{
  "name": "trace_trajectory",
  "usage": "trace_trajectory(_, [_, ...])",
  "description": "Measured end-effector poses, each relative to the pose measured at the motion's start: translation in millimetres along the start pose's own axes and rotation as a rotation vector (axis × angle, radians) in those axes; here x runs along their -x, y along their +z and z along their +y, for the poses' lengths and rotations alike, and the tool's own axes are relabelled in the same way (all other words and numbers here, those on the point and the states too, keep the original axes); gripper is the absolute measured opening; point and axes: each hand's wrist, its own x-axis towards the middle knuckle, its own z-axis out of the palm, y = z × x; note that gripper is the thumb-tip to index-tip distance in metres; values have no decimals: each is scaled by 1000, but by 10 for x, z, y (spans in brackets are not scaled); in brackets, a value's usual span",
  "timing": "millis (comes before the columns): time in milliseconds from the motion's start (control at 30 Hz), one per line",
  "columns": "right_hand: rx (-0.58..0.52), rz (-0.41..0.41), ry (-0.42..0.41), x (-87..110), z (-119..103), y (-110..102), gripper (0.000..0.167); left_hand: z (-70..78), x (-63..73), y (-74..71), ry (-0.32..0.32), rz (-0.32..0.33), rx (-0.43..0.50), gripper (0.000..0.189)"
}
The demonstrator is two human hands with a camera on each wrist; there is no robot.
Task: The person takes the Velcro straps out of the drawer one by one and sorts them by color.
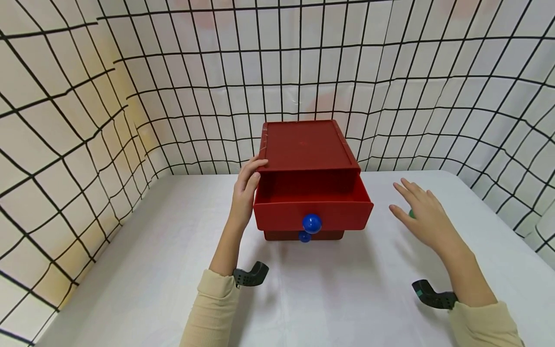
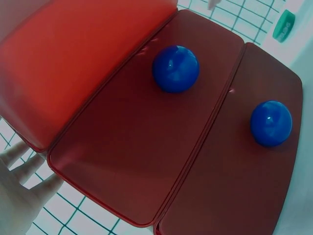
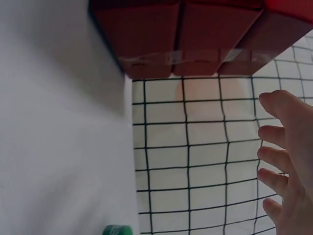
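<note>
A dark red drawer unit (image 1: 303,144) stands on the table, its top drawer (image 1: 277,217) pulled out toward me. The visible part of that drawer's inside holds nothing. Round blue knobs show on the fronts, one knob (image 1: 311,223) on the pulled-out drawer and another knob (image 1: 305,236) below it. My left hand (image 1: 244,195) rests against the unit's left side, thumb and fingers extended. To the right of the unit, my right hand (image 1: 424,214) hovers with fingers spread, holding nothing. Partly hidden behind it is a small green round object (image 1: 412,213), like a cap (image 2: 283,25).
The white table (image 1: 130,270) spreads around the unit. White walls with a black grid (image 1: 299,67) enclose the back and both sides. A white rounded object (image 1: 545,231) is cut off at the right edge.
</note>
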Motion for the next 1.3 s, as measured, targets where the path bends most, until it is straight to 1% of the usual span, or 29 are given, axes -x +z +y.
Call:
trace_trajectory(133, [-4,24,-37,22,-118,-66,62,-6,-5,5,4,-2,3,34])
trace_trajectory(300, [0,46,-56,59,-250,-133,62,-2,-10,8,10,-9,11,35])
trace_trajectory(433, [5,76,-78,87,-344,-176,62,-3,-17,5,9,-9,-2,35])
trace_trajectory(600, [-7,122,-129,111,-456,-227,61,1,-24,0,5,-10,-12,35])
trace_trajectory(767, [-30,177,-196,128,-556,-261,57,2,-21,-4,7,-11,-9,35])
trace_trajectory(867, [-42,216,-233,137,-608,-266,54,-66,-35,-16,16,-12,5,35])
trace_trajectory(1033, [-59,280,-276,149,-678,-253,52,-256,-71,-35,33,-4,9,36])
trace_trajectory(1067, [-64,297,-289,151,-686,-247,52,-276,-74,-34,37,-1,7,36])
trace_trajectory(1167, [-79,348,-332,158,-705,-219,51,-305,-77,-30,44,5,1,38])
trace_trajectory(1300, [-98,392,-390,169,-738,-183,49,-313,-78,-27,47,6,0,40])
